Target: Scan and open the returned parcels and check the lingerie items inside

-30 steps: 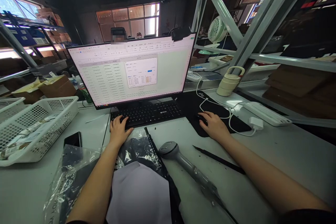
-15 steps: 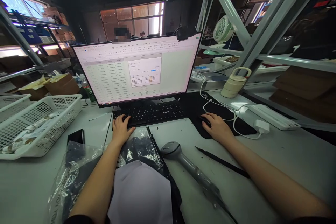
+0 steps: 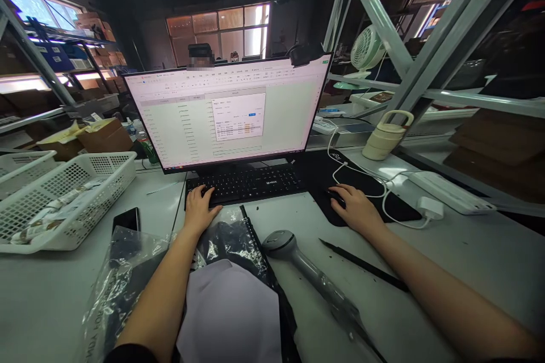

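Head camera: we see the left hand [image 3: 199,209] resting on the left end of a flat black keyboard [image 3: 259,181], its fingers bent and slightly spread. The right hand [image 3: 355,209] curves over what is probably a mouse [image 3: 337,196], dark on dark, atop a smooth black mat [image 3: 313,173]; how tightly it grips we cannot tell. Behind the keyboard stands a broad, thin-edged monitor [image 3: 179,125] lit with pale rows. Nearer us, crinkled, glossy clear plastic [image 3: 145,244] lies beside the left forearm, and a grey scanner [image 3: 315,278] with a rounded head and long handle lies between the arms. At left sits a perforated white plastic basket [image 3: 106,167]; at right, a cream, loop-handled cup [image 3: 383,139].
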Tool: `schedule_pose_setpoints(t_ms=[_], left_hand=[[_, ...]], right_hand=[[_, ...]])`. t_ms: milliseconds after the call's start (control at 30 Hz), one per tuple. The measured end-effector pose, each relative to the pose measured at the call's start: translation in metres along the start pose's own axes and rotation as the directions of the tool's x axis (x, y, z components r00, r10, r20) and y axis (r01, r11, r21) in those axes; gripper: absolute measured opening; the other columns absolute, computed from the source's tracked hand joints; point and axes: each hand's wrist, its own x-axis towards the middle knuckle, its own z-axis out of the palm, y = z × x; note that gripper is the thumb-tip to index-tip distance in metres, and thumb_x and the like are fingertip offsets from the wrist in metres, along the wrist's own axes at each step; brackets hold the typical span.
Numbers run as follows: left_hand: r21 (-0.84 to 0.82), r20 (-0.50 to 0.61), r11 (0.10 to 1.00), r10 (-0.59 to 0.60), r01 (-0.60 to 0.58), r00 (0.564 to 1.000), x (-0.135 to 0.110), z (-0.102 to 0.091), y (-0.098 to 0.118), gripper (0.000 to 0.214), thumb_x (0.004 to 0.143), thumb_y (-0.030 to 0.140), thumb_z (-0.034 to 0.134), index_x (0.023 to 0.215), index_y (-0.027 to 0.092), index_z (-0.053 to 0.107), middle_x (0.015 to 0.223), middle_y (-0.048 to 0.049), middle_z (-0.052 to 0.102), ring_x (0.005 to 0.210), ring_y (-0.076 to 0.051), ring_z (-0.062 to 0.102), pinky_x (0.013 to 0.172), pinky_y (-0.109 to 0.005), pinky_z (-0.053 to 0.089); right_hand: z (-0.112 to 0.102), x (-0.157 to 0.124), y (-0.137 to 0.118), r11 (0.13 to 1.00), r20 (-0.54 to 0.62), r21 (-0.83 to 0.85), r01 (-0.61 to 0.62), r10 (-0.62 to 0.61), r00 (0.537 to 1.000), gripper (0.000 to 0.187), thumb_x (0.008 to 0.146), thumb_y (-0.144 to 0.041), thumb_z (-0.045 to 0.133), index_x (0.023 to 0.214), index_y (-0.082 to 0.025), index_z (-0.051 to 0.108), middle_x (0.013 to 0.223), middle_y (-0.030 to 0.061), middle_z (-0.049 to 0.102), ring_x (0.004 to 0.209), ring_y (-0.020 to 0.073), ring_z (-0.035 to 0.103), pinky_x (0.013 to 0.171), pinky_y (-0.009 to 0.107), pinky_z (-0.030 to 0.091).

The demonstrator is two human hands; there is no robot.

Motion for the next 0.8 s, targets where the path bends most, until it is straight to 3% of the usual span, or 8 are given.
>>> schedule_pose_setpoints(t_ms=[200,400,800], left_hand=[[-0.023,0.045,1.000,-0.005,0.006,0.999,0.0008,-0.0018,0.0007,0.056,0.089,0.042,0.067,0.139,0.017,0.059,0.140,-0.0156,0.052,0.134,-0.035,0.045,0.115,-0.049,0.040],[-0.021,0.050,1.000,0.021,-0.020,0.999,0.0001,-0.0038,0.0023,0.056,0.090,0.040,0.066,0.140,0.016,0.058,0.140,-0.0160,0.053,0.135,-0.035,0.045,0.116,-0.050,0.038],[-0.027,0.076,0.998,0.061,-0.060,0.995,0.0015,-0.0041,0.0009,0.054,0.092,0.038,0.065,0.141,0.017,0.056,0.139,-0.0136,0.055,0.132,-0.030,0.047,0.114,-0.045,0.040]], right_hand=[[-0.0006,-0.0014,-0.0006,1.000,-0.016,-0.002,0.006,-0.006,1.000,0.035,0.092,-0.034,0.048,0.115,-0.018,0.069,0.124,0.0146,0.065,0.106,0.0317,0.063,0.090,0.048,0.055],[0.0004,0.0001,0.0008,0.999,-0.005,0.036,0.017,-0.016,1.000,0.042,0.090,-0.035,0.048,0.122,-0.018,0.068,0.124,0.0156,0.065,0.108,0.0327,0.062,0.094,0.051,0.053],[0.0020,0.0033,0.0028,0.999,0.068,-0.021,-0.029,0.031,0.997,0.046,0.090,-0.044,0.043,0.117,-0.018,0.069,0.126,0.0168,0.064,0.106,0.0351,0.063,0.093,0.051,0.054]])
